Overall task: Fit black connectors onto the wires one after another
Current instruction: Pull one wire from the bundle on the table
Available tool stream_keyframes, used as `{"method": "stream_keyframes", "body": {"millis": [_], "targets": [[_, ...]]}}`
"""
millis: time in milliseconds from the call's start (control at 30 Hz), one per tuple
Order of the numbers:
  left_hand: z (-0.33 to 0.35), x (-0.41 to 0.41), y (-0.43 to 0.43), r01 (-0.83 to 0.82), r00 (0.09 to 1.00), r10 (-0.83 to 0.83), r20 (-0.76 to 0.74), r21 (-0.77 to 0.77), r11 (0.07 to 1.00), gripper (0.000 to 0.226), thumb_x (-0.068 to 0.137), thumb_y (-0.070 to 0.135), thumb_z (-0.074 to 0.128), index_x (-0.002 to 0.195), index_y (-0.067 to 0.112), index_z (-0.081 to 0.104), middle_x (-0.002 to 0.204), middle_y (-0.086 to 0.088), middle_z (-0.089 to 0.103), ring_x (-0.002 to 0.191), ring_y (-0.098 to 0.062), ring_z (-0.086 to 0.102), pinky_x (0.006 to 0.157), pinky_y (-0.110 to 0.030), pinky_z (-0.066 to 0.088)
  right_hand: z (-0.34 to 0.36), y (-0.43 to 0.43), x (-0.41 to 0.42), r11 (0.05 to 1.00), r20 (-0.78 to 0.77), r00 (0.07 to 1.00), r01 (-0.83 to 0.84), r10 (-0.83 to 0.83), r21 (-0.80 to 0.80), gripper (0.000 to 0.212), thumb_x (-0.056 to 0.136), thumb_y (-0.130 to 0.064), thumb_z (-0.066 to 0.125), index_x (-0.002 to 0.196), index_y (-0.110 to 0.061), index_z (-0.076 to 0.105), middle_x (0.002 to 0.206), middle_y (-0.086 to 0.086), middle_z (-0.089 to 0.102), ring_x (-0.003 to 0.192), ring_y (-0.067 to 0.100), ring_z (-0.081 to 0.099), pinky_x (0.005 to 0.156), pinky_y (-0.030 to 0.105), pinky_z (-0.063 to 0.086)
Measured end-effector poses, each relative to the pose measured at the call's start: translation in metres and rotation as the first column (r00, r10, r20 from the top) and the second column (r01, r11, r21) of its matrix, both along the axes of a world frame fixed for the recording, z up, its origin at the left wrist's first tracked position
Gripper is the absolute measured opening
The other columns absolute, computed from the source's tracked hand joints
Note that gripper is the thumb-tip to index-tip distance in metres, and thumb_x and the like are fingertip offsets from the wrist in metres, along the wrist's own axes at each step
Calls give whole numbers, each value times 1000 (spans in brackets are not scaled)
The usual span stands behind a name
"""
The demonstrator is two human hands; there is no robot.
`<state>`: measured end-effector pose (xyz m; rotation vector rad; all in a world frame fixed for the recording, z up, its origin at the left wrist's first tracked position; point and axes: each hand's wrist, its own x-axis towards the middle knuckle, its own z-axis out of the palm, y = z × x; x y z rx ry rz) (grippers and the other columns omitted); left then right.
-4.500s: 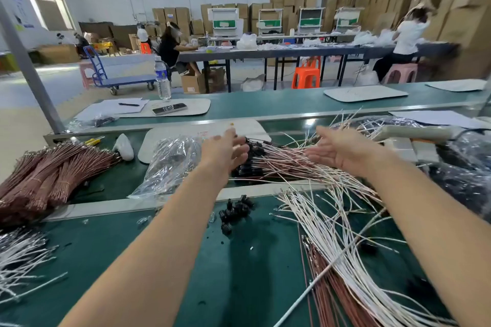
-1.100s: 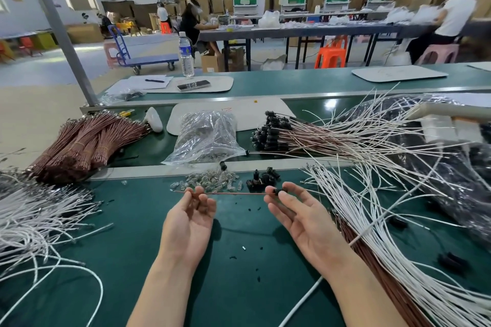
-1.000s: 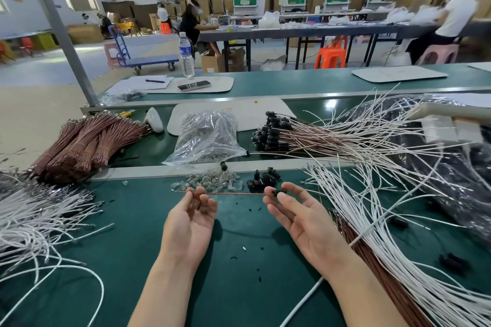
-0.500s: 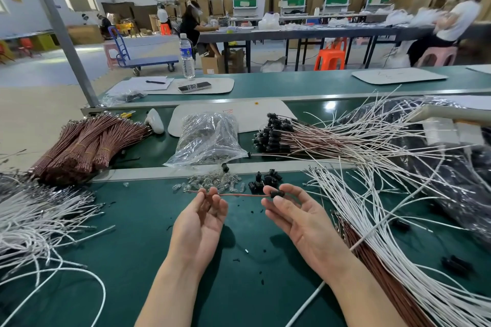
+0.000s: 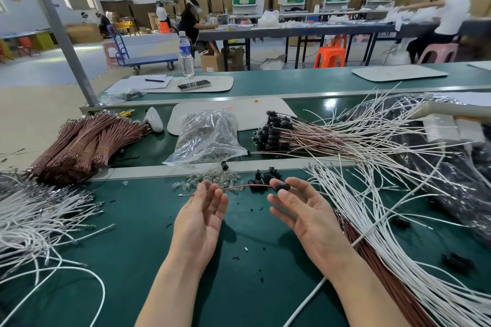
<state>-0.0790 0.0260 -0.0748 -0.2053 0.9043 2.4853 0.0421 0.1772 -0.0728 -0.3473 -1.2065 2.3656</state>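
Observation:
A thin brown wire (image 5: 239,187) stretches level between my two hands above the green bench (image 5: 138,260). My left hand (image 5: 202,218), palm up, pinches the wire near its left end with its fingertips. At the wire's right end sits a black connector (image 5: 282,187), pinched between thumb and forefinger of my right hand (image 5: 305,212), also palm up. Just behind the hands lies a small heap of loose black connectors (image 5: 263,177). Further back is a bundle of brown wires with black connectors fitted (image 5: 271,133).
Small clear bulbs (image 5: 212,181) lie beside the loose connectors, with a plastic bag (image 5: 210,135) of them behind. Tied brown wire bundles (image 5: 85,141) sit far left. White wires spread at left (image 5: 32,215) and right (image 5: 372,207), with brown wires (image 5: 377,268) underneath.
Both hands came back from the far wire pile to the near bench. Over the last second they rose slightly, holding the brown wire with the connector at its right end.

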Motion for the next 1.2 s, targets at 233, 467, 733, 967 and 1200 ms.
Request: {"method": "stream_keyframes", "body": {"millis": [233,467,733,967,1200], "targets": [[-3,19,14,183,953,-215,-213,-160,970,26,81,15,68,105,4,69,90,-11,75,74,-16,72,69,-27,60,-3,-4,-2,995,51,999,7,-12,97,38,69,-18,79,105,-17,66,115,11,75,94,25,75,74,28,59],[-13,26,19,133,841,-323,-435,-413,901,19,84,32,70,86,14,77,88,-10,74,77,-16,69,72,-25,57,-5,-6,-2,990,56,998,-7,-1,143,24,75,-17,77,97,-25,72,117,7,75,99,25,74,76,27,59],[-8,30,20,88,865,-268,-424,-398,913,34,82,37,69,103,11,70,84,-4,73,71,-15,67,67,-25,57,-5,-3,-3,990,59,997,38,-46,138,30,74,-20,78,104,-22,72,115,7,75,96,23,74,74,27,59],[-8,27,19,123,877,-271,-396,-362,924,23,83,32,69,92,11,70,83,-6,73,69,-13,66,65,-24,57,-1,-4,-3,1000,31,999,19,-19,3,34,74,-13,75,108,-18,69,114,7,76,89,19,75,71,28,61],[-9,26,18,96,882,-241,-404,-346,933,29,82,34,70,99,11,68,84,-5,72,69,-14,66,65,-25,56,0,-4,-3,1000,31,999,20,-19,-13,30,75,-13,75,105,-20,72,115,9,75,89,19,75,70,28,60]]}}
